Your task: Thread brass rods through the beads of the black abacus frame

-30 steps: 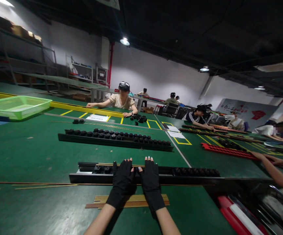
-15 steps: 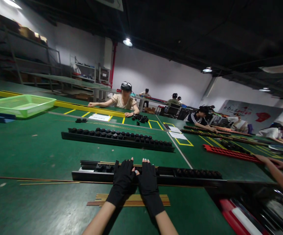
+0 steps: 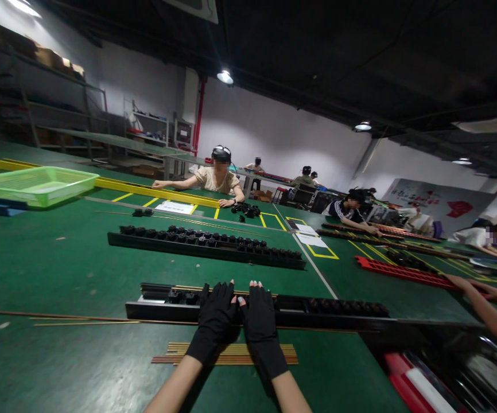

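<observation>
I view a green table (image 3: 80, 269) in a dim room (image 3: 300, 143); my left hand (image 3: 217, 308) and right hand (image 3: 259, 312) lie flat, fingers outstretched, on 1 black rail (image 3: 164, 310) just beyond brass-coloured rods (image 3: 233, 355).

No text is legible. The wall banner (image 3: 435, 199), right of frame, carries blurred characters. Print on the white sheet (image 3: 176, 207), left of centre, is unreadable.

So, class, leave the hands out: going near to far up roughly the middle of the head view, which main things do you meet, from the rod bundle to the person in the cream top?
Bundle of thin rods, nearer black rail, farther black rail, yellow bar, person in the cream top.
</observation>
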Demonstrator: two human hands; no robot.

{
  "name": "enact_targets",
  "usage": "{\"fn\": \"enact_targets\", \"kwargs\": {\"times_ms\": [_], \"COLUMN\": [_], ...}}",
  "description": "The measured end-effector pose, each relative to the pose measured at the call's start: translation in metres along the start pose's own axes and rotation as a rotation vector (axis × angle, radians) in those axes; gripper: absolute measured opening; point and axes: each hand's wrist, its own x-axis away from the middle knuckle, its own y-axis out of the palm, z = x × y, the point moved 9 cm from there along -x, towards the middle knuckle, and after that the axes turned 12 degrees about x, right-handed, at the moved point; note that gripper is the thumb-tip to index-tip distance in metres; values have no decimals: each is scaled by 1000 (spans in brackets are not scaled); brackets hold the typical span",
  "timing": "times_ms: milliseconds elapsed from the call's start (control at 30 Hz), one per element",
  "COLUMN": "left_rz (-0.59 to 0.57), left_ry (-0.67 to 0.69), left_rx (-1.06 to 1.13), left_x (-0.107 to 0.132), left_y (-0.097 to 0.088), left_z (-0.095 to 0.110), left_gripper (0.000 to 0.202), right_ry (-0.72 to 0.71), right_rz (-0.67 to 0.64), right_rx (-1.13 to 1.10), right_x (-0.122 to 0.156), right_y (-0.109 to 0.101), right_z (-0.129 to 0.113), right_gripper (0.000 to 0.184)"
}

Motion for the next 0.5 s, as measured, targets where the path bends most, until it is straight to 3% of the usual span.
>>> {"fn": "enact_targets", "kwargs": {"times_ms": [267,500], "left_rz": [-35,-44], "left_ry": [2,-41], "left_rx": [-1,9], "left_x": [3,2], "left_y": [6,7], "left_z": [-3,-5], "left_gripper": [43,44], "right_ry": [-58,-45], "right_rz": [30,48], "right_rx": [-29,-35], "right_x": [-1,2], "right_y": [-2,0], "right_z": [-26,-27], "right_gripper": [50,48]}}
